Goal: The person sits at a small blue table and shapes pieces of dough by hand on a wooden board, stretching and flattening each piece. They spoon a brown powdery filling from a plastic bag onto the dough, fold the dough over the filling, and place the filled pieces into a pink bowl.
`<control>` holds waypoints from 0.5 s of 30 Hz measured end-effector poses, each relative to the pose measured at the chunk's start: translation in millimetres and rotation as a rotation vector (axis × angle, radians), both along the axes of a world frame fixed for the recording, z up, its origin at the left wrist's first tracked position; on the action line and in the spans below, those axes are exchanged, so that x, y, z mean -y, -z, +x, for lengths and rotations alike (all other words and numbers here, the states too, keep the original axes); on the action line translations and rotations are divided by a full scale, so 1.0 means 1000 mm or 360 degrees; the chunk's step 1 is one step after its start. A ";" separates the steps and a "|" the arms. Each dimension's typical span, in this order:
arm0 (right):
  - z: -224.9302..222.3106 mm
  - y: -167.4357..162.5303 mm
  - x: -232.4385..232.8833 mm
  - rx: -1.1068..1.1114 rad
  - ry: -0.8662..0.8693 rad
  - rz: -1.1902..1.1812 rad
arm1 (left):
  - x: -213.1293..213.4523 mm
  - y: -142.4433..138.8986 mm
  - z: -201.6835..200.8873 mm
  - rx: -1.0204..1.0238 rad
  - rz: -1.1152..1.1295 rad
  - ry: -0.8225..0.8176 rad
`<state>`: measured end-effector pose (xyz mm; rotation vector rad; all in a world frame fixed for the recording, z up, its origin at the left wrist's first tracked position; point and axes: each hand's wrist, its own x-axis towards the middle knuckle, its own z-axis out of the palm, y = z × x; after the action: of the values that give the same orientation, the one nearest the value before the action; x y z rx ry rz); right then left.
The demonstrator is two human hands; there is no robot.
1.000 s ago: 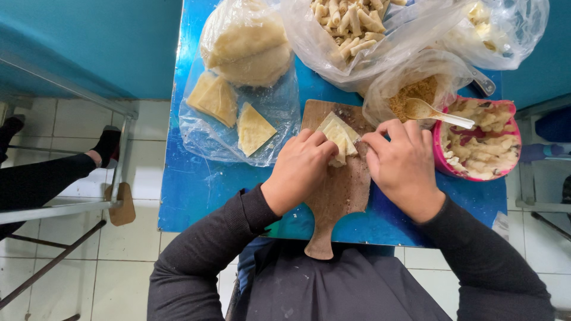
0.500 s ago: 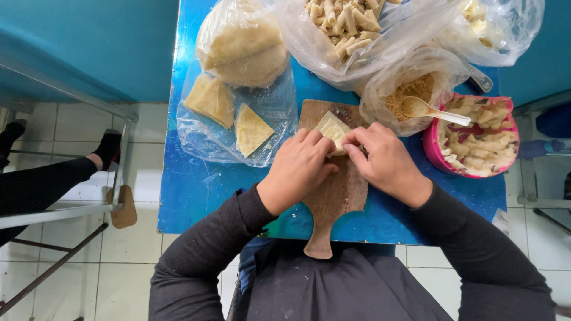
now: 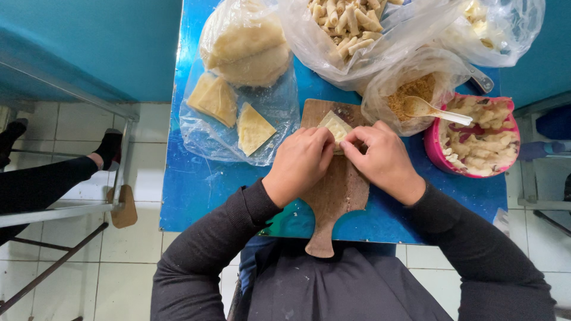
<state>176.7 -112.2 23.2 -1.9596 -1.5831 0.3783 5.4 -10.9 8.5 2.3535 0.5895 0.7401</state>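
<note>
While the blue table (image 3: 196, 196) carries your wooden board (image 3: 333, 196), your left hand (image 3: 300, 163) and right hand (image 3: 383, 160) meet over it, both pinching the pale dough wrapper (image 3: 334, 126) lying at its top end.

1 head-worn camera looks straight down, close over the blue table (image 3: 196, 196) and floor.
</note>
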 end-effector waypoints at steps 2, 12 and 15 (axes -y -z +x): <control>0.001 0.001 -0.002 0.0061 -0.0010 0.0012 | 0.000 0.000 0.001 0.0054 0.0001 -0.0024; -0.006 -0.006 0.003 0.0399 -0.0283 0.0297 | -0.010 0.008 -0.002 0.0040 0.0119 0.0155; -0.006 -0.009 0.005 0.0463 -0.0308 0.0284 | -0.009 0.010 -0.001 0.0081 0.0143 0.0175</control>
<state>170.5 -117.1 31.8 -1.7916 -1.9260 0.0231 4.3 -1.6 -1.3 2.4198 0.4091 0.7886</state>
